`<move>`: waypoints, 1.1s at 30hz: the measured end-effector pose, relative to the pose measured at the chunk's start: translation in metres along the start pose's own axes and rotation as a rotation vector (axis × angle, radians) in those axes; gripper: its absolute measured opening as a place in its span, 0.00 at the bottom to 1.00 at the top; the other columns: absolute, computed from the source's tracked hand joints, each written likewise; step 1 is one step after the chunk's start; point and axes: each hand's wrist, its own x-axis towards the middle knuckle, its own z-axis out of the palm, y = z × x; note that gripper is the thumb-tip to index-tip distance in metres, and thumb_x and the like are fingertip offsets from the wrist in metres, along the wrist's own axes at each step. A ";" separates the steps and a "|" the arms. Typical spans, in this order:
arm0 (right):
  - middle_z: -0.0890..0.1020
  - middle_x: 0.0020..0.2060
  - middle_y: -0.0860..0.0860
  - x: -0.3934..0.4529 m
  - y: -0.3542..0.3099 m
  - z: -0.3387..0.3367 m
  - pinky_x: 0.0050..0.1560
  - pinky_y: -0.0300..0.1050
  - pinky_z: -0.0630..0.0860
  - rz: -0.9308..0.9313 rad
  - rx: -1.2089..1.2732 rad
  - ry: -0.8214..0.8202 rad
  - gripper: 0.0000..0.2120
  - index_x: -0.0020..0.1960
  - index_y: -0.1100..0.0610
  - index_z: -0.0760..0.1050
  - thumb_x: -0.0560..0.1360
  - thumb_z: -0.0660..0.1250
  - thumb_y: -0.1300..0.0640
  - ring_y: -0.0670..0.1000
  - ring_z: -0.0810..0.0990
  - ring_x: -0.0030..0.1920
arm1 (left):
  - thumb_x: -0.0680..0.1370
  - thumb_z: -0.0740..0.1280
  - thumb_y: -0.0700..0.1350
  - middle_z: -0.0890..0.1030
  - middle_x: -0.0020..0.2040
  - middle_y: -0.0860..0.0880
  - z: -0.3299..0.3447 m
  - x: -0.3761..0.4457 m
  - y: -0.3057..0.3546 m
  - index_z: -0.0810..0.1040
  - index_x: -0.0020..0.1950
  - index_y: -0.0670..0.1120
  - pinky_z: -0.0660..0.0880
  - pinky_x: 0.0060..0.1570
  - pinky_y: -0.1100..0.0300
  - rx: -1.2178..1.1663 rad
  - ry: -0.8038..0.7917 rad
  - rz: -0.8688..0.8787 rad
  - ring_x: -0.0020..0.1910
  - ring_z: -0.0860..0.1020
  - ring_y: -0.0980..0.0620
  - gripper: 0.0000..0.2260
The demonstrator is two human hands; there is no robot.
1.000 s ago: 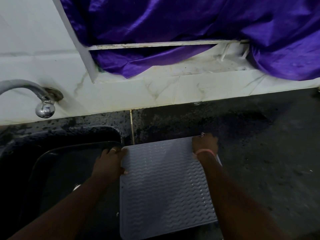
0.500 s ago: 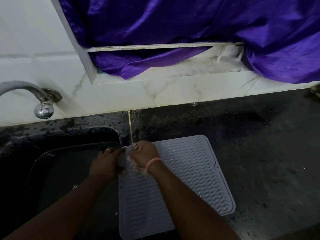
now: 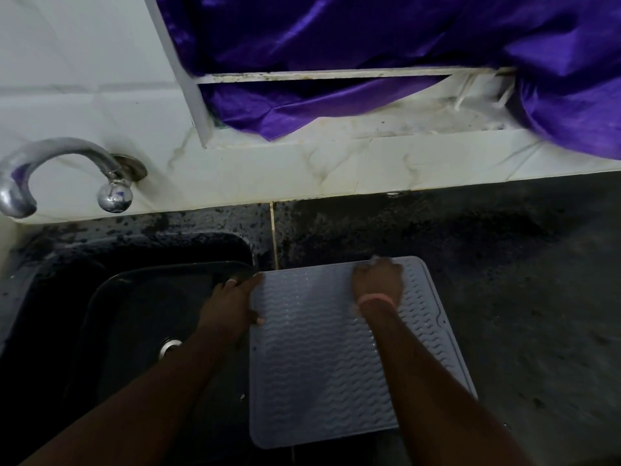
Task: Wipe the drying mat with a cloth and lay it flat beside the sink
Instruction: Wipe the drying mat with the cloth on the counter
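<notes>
**Item: drying mat, mid-wipe, right of sink**

Presently, the grey ribbed drying mat [image 3: 322, 358] lay flat on the dark surface [image 3: 504, 297], its left edge reaching the rim of the black sink [image 3: 60, 280], its long axis running from the person toward the wall.

- Left hand [image 3: 235, 302]: gripped the mat's far-left corner, thumb on top, fingers curled at the edge.
- Right hand [image 3: 378, 279]: blurred, bunched and pressed on the mat near its far edge. Whether a cloth was in it could not be told.
- Sink contents: a dark tray or tub [image 3: 111, 331]; a drain fitting [image 3: 168, 346] showing low inside it.
- Tap [image 3: 64, 163]: on the wall behind the sink.

Judgement: wiping under way. The unwiped remainder lay nearer the body, so the right hand was better placed to draw back along the long axis.
</notes>
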 end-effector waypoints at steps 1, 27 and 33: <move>0.77 0.57 0.59 -0.020 -0.016 0.010 0.56 0.51 0.78 -0.047 0.017 -0.010 0.17 0.60 0.59 0.75 0.77 0.62 0.50 0.60 0.79 0.54 | 0.65 0.78 0.53 0.69 0.71 0.46 0.000 0.000 0.000 0.61 0.76 0.64 0.74 0.61 0.46 -0.014 0.004 0.001 0.67 0.70 0.41 0.44; 0.80 0.58 0.62 0.031 -0.025 -0.009 0.52 0.49 0.75 0.169 0.140 -0.094 0.22 0.61 0.64 0.76 0.75 0.67 0.49 0.62 0.79 0.56 | 0.76 0.69 0.32 0.86 0.47 0.44 0.015 -0.008 0.005 0.84 0.50 0.48 0.80 0.37 0.57 -1.381 0.060 -0.441 0.44 0.85 0.48 0.12; 0.80 0.55 0.62 -0.077 -0.095 0.057 0.50 0.48 0.77 -0.076 0.104 -0.192 0.19 0.56 0.63 0.77 0.73 0.67 0.50 0.61 0.81 0.53 | 0.78 0.67 0.32 0.85 0.51 0.41 0.020 -0.013 0.001 0.81 0.57 0.40 0.81 0.37 0.60 -1.461 0.050 -0.436 0.46 0.84 0.46 0.10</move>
